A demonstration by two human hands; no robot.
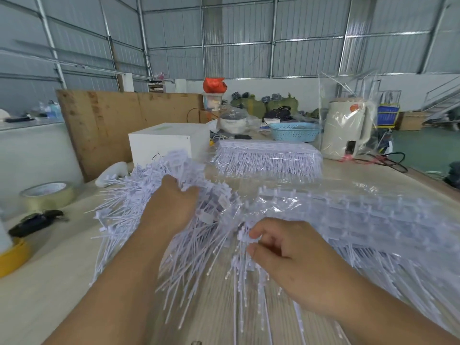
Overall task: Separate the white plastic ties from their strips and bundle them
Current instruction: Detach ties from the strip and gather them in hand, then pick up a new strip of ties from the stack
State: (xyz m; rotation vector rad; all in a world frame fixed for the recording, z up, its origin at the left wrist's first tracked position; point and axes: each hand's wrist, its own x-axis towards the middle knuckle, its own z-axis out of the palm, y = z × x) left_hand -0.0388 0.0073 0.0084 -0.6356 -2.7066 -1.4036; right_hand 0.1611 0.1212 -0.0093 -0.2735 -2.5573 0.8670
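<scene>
Gripping a loose bundle (154, 202), left hand (171, 207); right hand (281, 255) pinches ties (242, 235); 2 bagged stacks (268, 158) remain.

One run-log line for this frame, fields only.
stage: separating ties | left hand: grips loose tie bundle | right hand: pinches strip | bagged strips: untouched behind

Landmark: box (169, 141) on desk (62, 282). Loose ties (139, 195) heaped just in front of it, left hand (171, 207) in the heap. Bagged strips (361, 220) front-right of box, right hand (281, 255) at their near edge. Second strip stack (268, 155) right of box, basket (295, 131) behind that. Tape roll (47, 195) front-left of box.
</scene>
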